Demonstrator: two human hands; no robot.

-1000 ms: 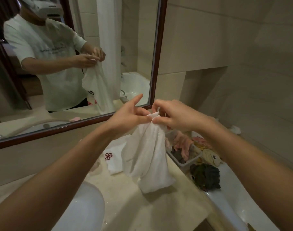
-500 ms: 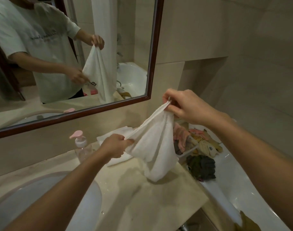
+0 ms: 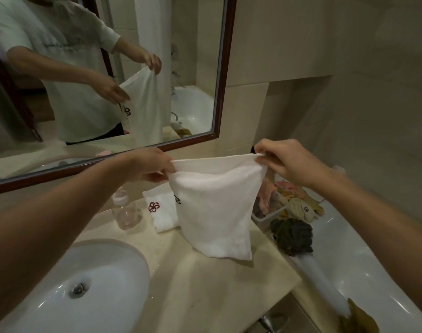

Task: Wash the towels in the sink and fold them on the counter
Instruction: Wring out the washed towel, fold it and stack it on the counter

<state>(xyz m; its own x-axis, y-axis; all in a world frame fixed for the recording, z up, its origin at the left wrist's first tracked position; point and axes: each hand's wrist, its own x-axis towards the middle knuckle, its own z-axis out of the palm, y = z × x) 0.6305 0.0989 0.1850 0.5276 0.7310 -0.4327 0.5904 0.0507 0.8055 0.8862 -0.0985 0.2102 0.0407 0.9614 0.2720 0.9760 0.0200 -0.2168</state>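
Note:
A white towel hangs spread out above the beige counter, its lower edge touching the stone. My left hand pinches its upper left corner and my right hand pinches the upper right corner, so the top edge is stretched flat between them. A dark emblem shows on the towel's left side. Behind it, a folded white towel with a red emblem lies on the counter. The white sink is at the lower left.
A clear soap bottle stands behind the sink. A clear bin of coloured cloths and a dark cloth sit at the counter's right end by the white bathtub. A framed mirror covers the back wall.
My left hand has risen from low on the towel to its upper left corner. The towel has gone from bunched to spread flat between both hands.

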